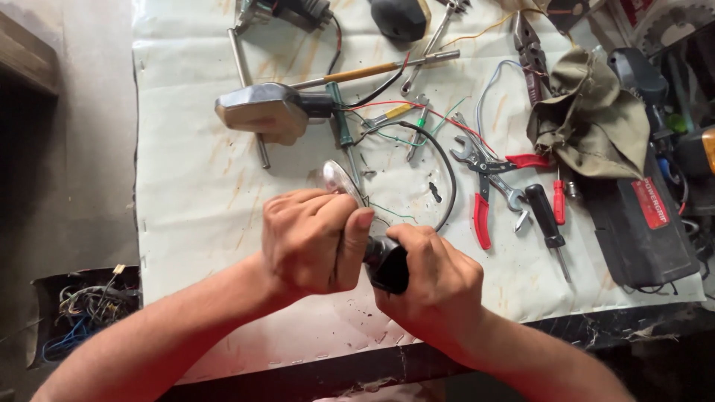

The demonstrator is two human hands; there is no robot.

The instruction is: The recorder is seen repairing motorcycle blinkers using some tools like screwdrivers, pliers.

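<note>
Both of my hands grip one small black turn-signal lamp [389, 265] over the white paper-covered bench [194, 186]. My left hand [313, 240] wraps the lens end, whose clear tip [337, 177] pokes out above my fingers. My right hand [432, 286] holds the black stem end. Thin green and black wires [439, 160] run from the lamp toward the bench's middle. A second, matching lamp [268, 112] lies farther up the bench, left of centre.
Red-handled pliers [484, 205], wrenches [506, 190], screwdrivers [547, 223] and a long yellow-handled tool [372, 72] lie to the right and far side. A crumpled olive cloth [592, 115] and black parts sit at the right edge. A box of wires [82, 313] is at lower left.
</note>
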